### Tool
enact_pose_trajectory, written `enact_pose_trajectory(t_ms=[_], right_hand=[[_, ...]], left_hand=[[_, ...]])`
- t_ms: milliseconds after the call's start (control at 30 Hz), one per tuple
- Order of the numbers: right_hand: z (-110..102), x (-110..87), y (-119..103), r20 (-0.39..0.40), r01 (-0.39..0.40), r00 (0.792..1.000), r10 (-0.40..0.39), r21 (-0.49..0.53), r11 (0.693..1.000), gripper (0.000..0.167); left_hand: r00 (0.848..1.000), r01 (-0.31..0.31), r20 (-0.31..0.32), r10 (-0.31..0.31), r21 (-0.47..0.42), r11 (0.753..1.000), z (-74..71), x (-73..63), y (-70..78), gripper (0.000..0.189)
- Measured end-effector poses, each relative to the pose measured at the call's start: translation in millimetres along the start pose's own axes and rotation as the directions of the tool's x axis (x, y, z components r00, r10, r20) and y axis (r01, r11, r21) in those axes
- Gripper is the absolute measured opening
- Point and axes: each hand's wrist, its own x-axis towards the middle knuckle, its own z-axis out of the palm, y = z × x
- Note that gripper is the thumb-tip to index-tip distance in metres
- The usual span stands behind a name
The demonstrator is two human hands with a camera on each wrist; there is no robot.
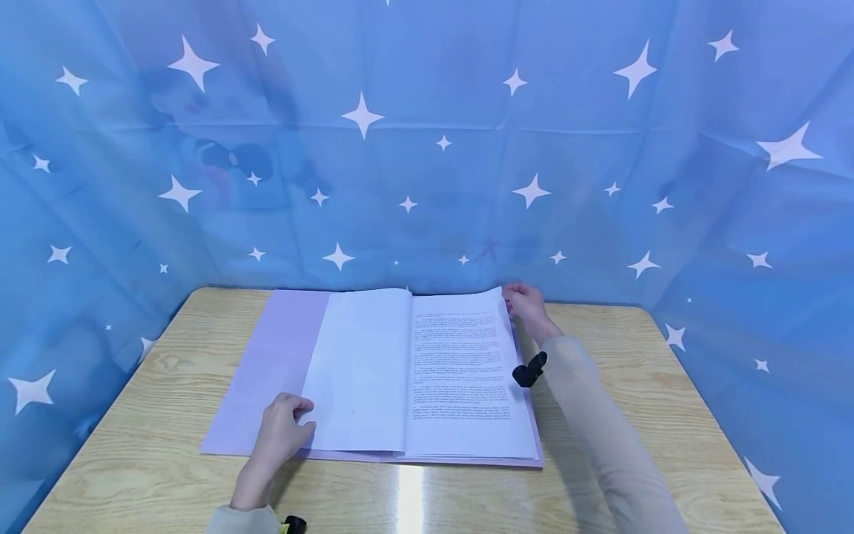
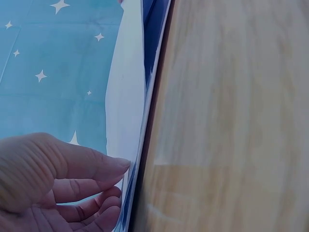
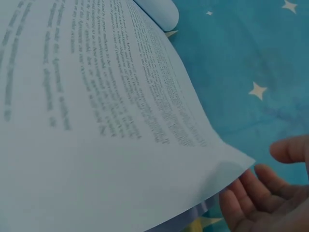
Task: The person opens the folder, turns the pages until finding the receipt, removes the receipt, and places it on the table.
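Observation:
A lilac folder (image 1: 276,348) lies spread on the table with white sheets in it. Its left sheet (image 1: 360,371) looks blank, and its right page (image 1: 460,430) carries printed text. Beside the left sheet's lower outer edge is my left hand (image 1: 280,430), fingers loosely bent and thumb apart from the index finger in the head view. In the left wrist view the thumb (image 2: 113,166) reaches the sheet's edge. At the right page's raised top corner, my right hand (image 3: 270,198) has its fingers beneath the paper, while its thumb stands away from it.
The wooden table (image 1: 640,415) extends around the folder on both sides and in front. A blue curtain (image 1: 427,163) with white stars hangs right behind the table's far edge.

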Motion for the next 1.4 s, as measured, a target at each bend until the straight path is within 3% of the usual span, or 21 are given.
enact_pose_trajectory(t_ms=[200,367,567,733,933,1400], right_hand=[[-1.8,-19.3,-4.3,0.043,0.021,0.999,-0.019,-0.041,0.999,0.041],[-4.3,-13.9,12.6,0.07,-0.009,0.997,0.015,-0.079,0.997,0.041],[-7.1,-35.5,1.6,0.138,0.019,0.99,-0.018,-0.005,1.0,0.044],[-9.1,-53.4,-6.0,0.227,0.01,0.974,-0.012,0.012,1.0,0.042],[-10.7,-65.1,-5.7,0.308,0.05,0.949,-0.06,0.04,0.998,0.041],[-11.5,-85.6,-2.6,0.399,0.067,0.912,-0.099,0.093,0.993,0.043]], left_hand=[[1.0,0.003,0.006,-0.003,-0.004,1.0,0.0,-0.6,1.0,0.021],[1.0,-0.004,0.005,0.004,-0.002,1.0,-0.5,-0.9,0.8,0.021],[1.0,-0.022,0.006,0.022,-0.009,1.0,-0.8,-0.5,-0.7,0.021],[1.0,-0.026,-0.001,0.026,-0.017,1.0,-1.1,-0.9,-2.7,0.021],[1.0,-0.026,-0.003,0.026,-0.02,0.999,-1.6,-1.4,-3.3,0.023],[1.0,-0.021,-0.001,0.021,-0.02,1.0,-1.5,-1.5,-4.5,0.025]])
